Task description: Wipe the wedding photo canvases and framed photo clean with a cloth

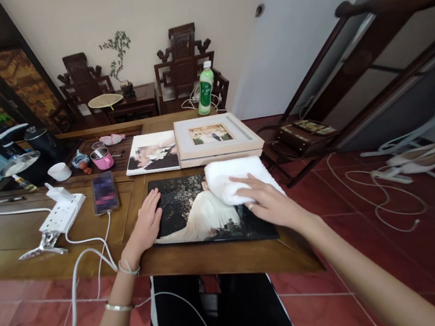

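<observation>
A dark, flat photo panel (193, 222) with a figure in a long white dress lies near the table's front edge. My left hand (148, 220) rests at its left edge, fingers stretched out and nothing held. Over the panel's upper right part, a folded white towel (238, 173) is pressed down. My right hand (264, 199) has its fingers closed on the towel's near side, and the cloth covers that corner of the picture. Behind the panel are a smaller white-edged photo (152, 153) and a pale box with a framed picture (218, 137).
Left on the wooden table (143, 271) are a phone (104, 193), a white power strip (62, 214) with trailing cables, a pink cup (102, 159) and a white cup (59, 172). A green bottle (206, 89) stands behind the box. A dark wooden chair (302, 136) is at the right.
</observation>
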A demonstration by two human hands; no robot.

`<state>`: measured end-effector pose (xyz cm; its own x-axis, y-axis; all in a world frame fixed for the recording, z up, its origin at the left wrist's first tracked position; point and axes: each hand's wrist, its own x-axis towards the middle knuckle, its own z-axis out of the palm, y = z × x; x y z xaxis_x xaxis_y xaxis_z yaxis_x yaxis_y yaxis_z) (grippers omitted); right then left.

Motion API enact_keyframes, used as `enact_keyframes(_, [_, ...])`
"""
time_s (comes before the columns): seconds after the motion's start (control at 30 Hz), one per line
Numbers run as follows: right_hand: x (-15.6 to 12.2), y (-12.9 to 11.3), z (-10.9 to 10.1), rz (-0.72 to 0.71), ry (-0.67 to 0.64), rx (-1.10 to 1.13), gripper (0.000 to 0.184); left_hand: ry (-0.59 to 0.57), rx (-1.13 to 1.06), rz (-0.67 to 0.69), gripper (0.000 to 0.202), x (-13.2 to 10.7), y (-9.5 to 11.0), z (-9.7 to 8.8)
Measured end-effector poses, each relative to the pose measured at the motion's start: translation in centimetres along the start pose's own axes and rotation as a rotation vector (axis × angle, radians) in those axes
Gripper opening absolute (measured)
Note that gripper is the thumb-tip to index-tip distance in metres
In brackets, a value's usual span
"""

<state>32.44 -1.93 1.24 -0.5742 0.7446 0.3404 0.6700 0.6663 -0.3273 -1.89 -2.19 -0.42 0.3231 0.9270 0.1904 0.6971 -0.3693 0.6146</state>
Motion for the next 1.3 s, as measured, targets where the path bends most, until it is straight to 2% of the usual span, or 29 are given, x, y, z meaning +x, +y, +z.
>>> enact_keyframes(0.23, [-6.6, -7.3, -1.2, -0.075, -0.107, 0.013, 0.026, -0.01, 0.037, 0.018, 0.048, 0.0, -0.2, 0.1])
enact_keyframes(0.37, [-7.8, -8.7, -1.8, -0.098, -0.158, 0.034, 0.026, -0.008, 0.046, 0.047, 0.048, 0.0, -0.5, 0.2])
enact_keyframes(0.5, [-5.5, -6.9, -1.6, -0.09, -0.156, 0.008, 0.031, -0.015, 0.04, 0.044, 0.049, 0.0, -0.5, 0.1])
enact_keyframes(0.77, [2.6, 0.3, 0.1, -0.01, -0.055, -0.005, 0.04, -0.027, 0.042, 0.026, 0.049, -0.1, -0.2, 0.0])
enact_keyframes(0.9, [3.3, 1.0, 0.3, 0.005, -0.037, -0.006, 0.043, -0.006, 0.026, 0.035, 0.048, -0.1, -0.5, 0.1])
enact_keyframes(1.0, [1.4, -0.8, 0.0, -0.001, -0.037, 0.005, 0.041, 0.007, 0.022, 0.039, 0.048, -0.1, -0.5, 0.2])
enact_keyframes(1.2, [-5.2, -7.2, -1.2, -0.067, -0.128, 0.041, 0.029, -0.011, 0.028, 0.01, 0.048, -0.1, -0.1, 0.1])
enact_keyframes(1.3, [-7.3, -9.5, -1.6, -0.081, -0.151, 0.05, 0.026, -0.023, 0.027, -0.007, 0.048, -0.1, 0.1, 0.0])
